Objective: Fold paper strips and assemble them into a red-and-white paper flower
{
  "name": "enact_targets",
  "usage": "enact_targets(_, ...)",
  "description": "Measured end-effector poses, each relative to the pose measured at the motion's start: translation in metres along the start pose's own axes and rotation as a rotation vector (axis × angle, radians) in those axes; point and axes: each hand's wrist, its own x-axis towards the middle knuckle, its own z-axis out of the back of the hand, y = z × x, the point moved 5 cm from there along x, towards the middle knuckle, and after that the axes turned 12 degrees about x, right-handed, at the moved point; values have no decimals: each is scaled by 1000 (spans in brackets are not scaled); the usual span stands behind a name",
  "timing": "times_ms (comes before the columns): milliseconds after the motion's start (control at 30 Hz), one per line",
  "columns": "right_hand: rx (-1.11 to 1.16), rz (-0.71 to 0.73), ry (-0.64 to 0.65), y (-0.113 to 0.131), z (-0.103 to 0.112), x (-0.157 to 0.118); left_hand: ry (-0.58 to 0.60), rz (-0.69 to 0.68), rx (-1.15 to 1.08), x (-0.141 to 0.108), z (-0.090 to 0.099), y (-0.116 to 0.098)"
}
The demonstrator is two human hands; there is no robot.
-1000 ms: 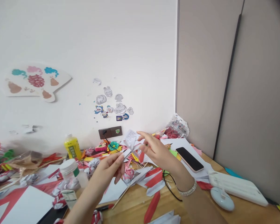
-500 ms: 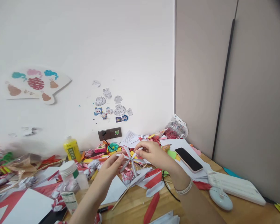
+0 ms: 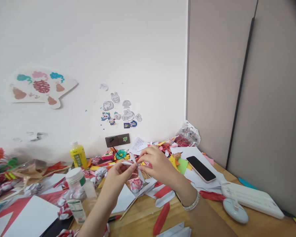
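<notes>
Above the cluttered table, a white folded-paper piece (image 3: 140,176) with narrow pointed arms is held between my two hands. My left hand (image 3: 119,174) pinches it from the left, thumb and fingers together. From the right, my right hand (image 3: 156,164) closes its thumb and fingertips on it near the middle, hiding part of the paper. Just below the fingers lies a red-and-white folded paper ball (image 3: 136,185). White and red paper strips (image 3: 162,191) lie below my right hand.
At the left stand a yellow bottle (image 3: 78,155) and a white-lidded jar (image 3: 75,179). On the right lie a phone (image 3: 201,169), a white device (image 3: 254,197) and a pale blue oval object (image 3: 235,210). Wall and cabinet (image 3: 212,82) rise behind.
My hands have drawn closer together around the white paper piece, covering more of it. My right fingers have moved left to its middle. The view has shifted slightly.
</notes>
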Motion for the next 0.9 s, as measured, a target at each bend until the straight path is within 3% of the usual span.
enact_targets(300,-262,142,-68,12,-13,1,-144,-33,-15,2,3,6)
enact_targets(500,-298,163,-97,13,-7,0,-100,-62,-171,4,0,5)
enact_targets(600,-268,180,-124,11,-1,-1,5,-79,-388,6,-3,4)
enact_targets(700,-206,194,-161,8,2,-3,77,-122,-420,7,-4,6)
enact_targets(900,-200,261,-188,9,1,-6,22,-192,-393,3,-2,6)
